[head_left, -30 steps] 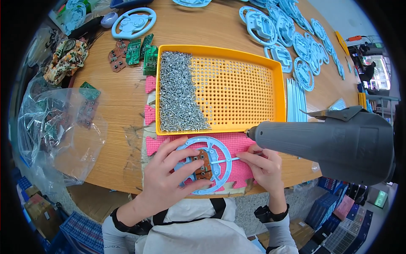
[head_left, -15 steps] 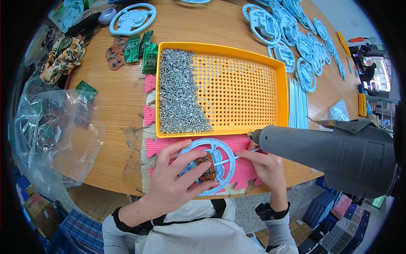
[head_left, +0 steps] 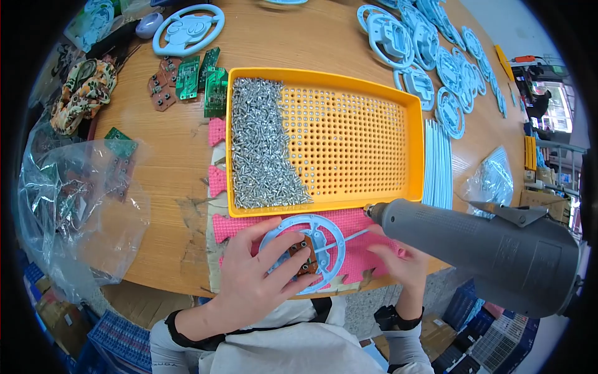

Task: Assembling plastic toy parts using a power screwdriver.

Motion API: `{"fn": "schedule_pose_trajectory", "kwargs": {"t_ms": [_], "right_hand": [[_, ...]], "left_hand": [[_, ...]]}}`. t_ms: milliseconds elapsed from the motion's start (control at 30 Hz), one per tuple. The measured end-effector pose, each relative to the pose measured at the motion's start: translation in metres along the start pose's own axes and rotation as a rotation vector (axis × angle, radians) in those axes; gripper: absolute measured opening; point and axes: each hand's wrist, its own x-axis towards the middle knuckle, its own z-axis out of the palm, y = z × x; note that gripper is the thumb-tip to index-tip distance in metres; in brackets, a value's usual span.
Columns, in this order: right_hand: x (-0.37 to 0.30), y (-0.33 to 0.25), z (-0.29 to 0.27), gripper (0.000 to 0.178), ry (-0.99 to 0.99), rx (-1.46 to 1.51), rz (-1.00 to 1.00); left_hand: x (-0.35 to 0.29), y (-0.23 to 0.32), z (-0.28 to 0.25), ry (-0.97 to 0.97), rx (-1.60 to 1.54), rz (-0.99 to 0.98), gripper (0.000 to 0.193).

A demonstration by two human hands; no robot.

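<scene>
My left hand (head_left: 255, 268) holds a light blue toy steering wheel shell (head_left: 339, 249), with its fingers spread across the shell and the brown circuit board (head_left: 303, 249) inside. A thin light blue stick (head_left: 354, 235) lies over the wheel's rim and runs out to the right. Beside the stick's outer end is my right hand (head_left: 402, 262), its thumb and forefinger apart; the fingertips are somewhat blurred. A grey electric screwdriver (head_left: 473, 249) extends in from the right, its tip above my right hand, near the tray's front edge.
A yellow perforated tray (head_left: 324, 209) holds many silver screws (head_left: 261, 143) on its left. A pink foam mat (head_left: 227, 227) lies beneath. Blue sticks (head_left: 438, 162) lie right of the tray; steering wheel shells (head_left: 389, 37) spread beyond. Green circuit boards (head_left: 187, 78) and a plastic bag (head_left: 81, 212) are left.
My right hand has let go of the stick and moved slightly right and down. My left hand stays on the wheel. The whole view has shifted a little.
</scene>
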Motion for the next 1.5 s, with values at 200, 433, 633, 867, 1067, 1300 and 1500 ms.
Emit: {"fn": "schedule_pose_trajectory", "kwargs": {"t_ms": [200, 433, 633, 867, 1067, 1300, 1500], "right_hand": [[0.054, -0.057, -0.016, 0.081, 0.330, 0.669, -0.446], [0.078, -0.082, -0.004, 0.051, 0.321, 0.818, -0.397], [0.096, -0.080, -0.050, 0.063, 0.303, 0.987, -0.615], [0.154, -0.034, -0.038, 0.067, 0.597, 0.797, -0.563], [0.163, -0.024, -0.034, 0.066, 0.563, 0.820, -0.527], [0.166, -0.020, -0.029, 0.068, 0.570, 0.809, -0.475], [0.165, -0.023, -0.030, 0.068, 0.582, 0.758, -0.437]], "left_hand": [[0.002, 0.000, 0.002, 0.005, -0.018, -0.001, 0.038], [0.002, -0.002, 0.002, 0.029, -0.023, -0.002, 0.036], [0.003, -0.003, 0.001, 0.003, -0.046, 0.001, 0.035], [0.004, -0.002, 0.001, -0.012, -0.018, -0.011, 0.036], [0.005, -0.001, 0.000, 0.003, -0.033, -0.020, 0.037], [0.003, -0.002, 0.002, 0.005, -0.025, -0.050, 0.036], [0.001, -0.002, 0.001, -0.049, -0.059, -0.044, 0.045]]}}
